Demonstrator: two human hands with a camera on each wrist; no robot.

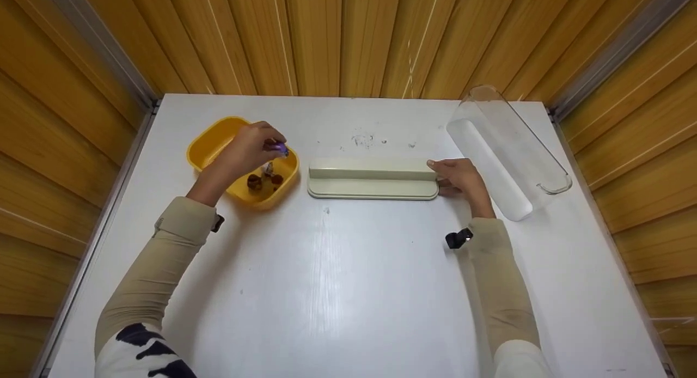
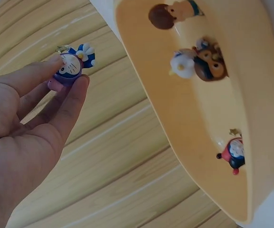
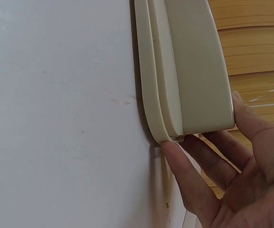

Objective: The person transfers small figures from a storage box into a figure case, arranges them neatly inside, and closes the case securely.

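My left hand hovers over the yellow bowl and pinches a small blue and white figurine between thumb and fingertips. Several more small figurines lie inside the bowl. My right hand holds the right end of a long cream stepped base lying mid-table, with its thumb against the end face and the other fingers along the lower edge.
A clear plastic oblong cover lies on its side at the table's back right. The white table is boxed in by wooden panel walls on three sides.
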